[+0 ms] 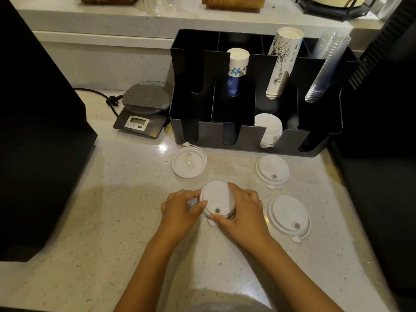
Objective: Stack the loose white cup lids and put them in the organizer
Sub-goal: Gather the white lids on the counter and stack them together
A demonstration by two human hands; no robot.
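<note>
A small stack of white cup lids [215, 200] sits on the speckled counter, held from both sides. My left hand [180, 209] grips its left edge and my right hand [244, 209] wraps its right and front edge. Three more white lids lie loose: one upside down [188, 162] to the far left, one [272, 171] to the far right, one [288, 215] to the near right. The black organizer [247, 138] stands behind them, with a stack of white lids [269, 129] in a front slot.
Paper cup stacks [237, 70] and clear cups [326, 66] fill the organizer's back slots. A digital scale [144, 109] with a cord sits left of it. Large black machines flank the counter at left [33, 131] and right [382, 131].
</note>
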